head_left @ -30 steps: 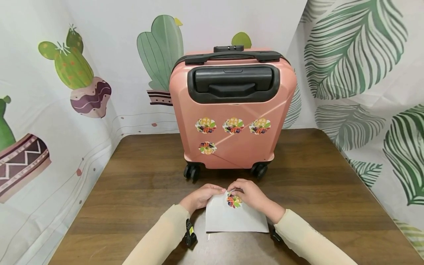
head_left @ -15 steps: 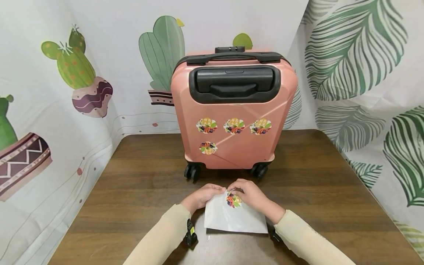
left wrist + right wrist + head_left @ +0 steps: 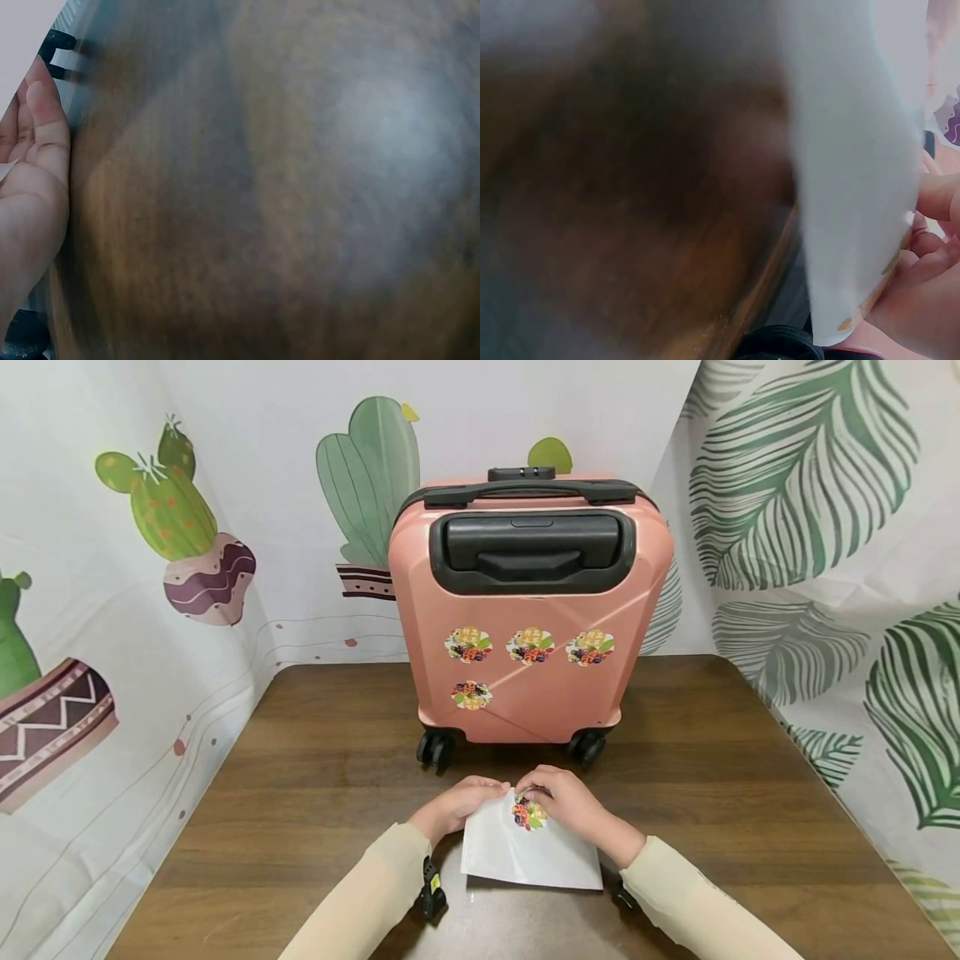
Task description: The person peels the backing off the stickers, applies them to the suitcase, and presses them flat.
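Note:
A white sticker sheet (image 3: 525, 852) is held up above the table, tilted, with one round fruit-print sticker (image 3: 527, 812) showing near its top edge. My left hand (image 3: 459, 803) pinches the top left corner of the sheet between thumb and fingers. At the sticker's upper edge, my right hand (image 3: 566, 802) has thumb and fingertips pinched together. Whether they grip the sticker alone or the sheet with it, I cannot tell. In the right wrist view the sheet (image 3: 855, 165) hangs beside the right fingers, curving at its lower end. The left wrist view catches only part of the left hand (image 3: 34, 172).
Just behind the hands a pink suitcase (image 3: 555, 693) stands upright on black wheels (image 3: 435, 749). Several round fruit stickers (image 3: 530, 646) are on its front. The brown wooden table (image 3: 315, 810) ends at a printed cloth backdrop (image 3: 300, 527).
The sheet's lower edge has swung slightly left and lifted off the table. Both hands stay nearly where they were.

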`<state>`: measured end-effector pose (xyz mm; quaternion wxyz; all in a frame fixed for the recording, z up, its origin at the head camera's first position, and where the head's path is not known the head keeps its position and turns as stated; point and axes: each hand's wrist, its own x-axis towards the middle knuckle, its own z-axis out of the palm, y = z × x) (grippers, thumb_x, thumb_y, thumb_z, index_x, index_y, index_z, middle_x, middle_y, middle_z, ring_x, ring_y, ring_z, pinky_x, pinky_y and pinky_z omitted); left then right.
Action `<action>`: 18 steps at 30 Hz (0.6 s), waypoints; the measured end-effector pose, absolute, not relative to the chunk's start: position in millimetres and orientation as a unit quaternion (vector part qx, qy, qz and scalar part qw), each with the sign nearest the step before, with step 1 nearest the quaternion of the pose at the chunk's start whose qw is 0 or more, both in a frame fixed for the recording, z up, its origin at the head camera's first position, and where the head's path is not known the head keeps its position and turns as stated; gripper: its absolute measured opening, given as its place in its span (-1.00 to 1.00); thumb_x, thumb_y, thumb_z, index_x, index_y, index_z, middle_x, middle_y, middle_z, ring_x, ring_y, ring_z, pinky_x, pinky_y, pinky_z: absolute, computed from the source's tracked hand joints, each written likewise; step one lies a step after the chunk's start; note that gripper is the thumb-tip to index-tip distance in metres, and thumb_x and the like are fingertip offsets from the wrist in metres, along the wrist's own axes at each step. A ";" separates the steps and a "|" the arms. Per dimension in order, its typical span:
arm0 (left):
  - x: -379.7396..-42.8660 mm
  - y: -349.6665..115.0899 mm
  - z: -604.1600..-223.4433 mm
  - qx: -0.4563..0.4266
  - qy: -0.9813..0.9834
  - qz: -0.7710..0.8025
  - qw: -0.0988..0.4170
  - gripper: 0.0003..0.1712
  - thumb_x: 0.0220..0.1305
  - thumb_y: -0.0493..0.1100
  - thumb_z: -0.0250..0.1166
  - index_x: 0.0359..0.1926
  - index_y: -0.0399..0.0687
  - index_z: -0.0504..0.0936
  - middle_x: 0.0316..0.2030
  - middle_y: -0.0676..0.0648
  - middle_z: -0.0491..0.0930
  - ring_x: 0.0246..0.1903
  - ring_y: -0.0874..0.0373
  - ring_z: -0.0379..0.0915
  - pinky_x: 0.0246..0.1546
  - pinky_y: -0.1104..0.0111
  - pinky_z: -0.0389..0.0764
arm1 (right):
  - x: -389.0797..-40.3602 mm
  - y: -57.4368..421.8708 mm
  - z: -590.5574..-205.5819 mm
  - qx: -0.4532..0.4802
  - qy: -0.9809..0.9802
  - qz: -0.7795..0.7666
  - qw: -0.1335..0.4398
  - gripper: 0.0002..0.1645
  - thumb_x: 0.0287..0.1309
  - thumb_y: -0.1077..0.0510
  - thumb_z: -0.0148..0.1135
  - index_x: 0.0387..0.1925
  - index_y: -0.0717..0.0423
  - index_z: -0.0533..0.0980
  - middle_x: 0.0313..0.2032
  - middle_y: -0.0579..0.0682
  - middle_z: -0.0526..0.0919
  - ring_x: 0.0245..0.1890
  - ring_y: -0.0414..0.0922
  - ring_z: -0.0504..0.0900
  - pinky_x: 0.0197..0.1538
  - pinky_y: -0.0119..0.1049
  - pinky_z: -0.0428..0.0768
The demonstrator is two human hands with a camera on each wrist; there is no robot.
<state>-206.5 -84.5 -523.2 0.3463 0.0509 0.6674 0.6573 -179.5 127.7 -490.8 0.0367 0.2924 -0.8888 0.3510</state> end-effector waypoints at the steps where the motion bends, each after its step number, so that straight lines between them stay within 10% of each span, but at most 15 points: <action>1: -206.5 -84.7 -523.3 0.052 0.667 0.657 0.346 -0.66 0.59 -0.12 0.05 -0.05 -0.30 0.64 -0.44 0.13 0.68 -0.46 0.36 0.63 -0.40 0.51 0.64 | -179.7 127.6 -491.0 0.290 -0.891 0.349 0.034 -0.86 0.25 0.37 0.31 -0.27 0.11 0.70 -0.28 -0.02 0.73 -0.24 -0.19 0.65 -0.13 -0.37 0.63; 18: -205.9 -86.5 -522.5 0.052 0.667 0.657 0.347 -0.64 0.41 -0.18 0.22 0.05 -0.38 0.69 -0.36 0.07 0.75 -0.42 0.32 0.69 -0.35 0.44 0.68 | -178.4 130.1 -491.4 0.255 -0.901 0.350 -0.009 -0.83 0.27 0.37 0.28 -0.35 0.05 0.60 -0.31 -0.08 0.66 -0.25 -0.25 0.56 -0.15 -0.38 0.57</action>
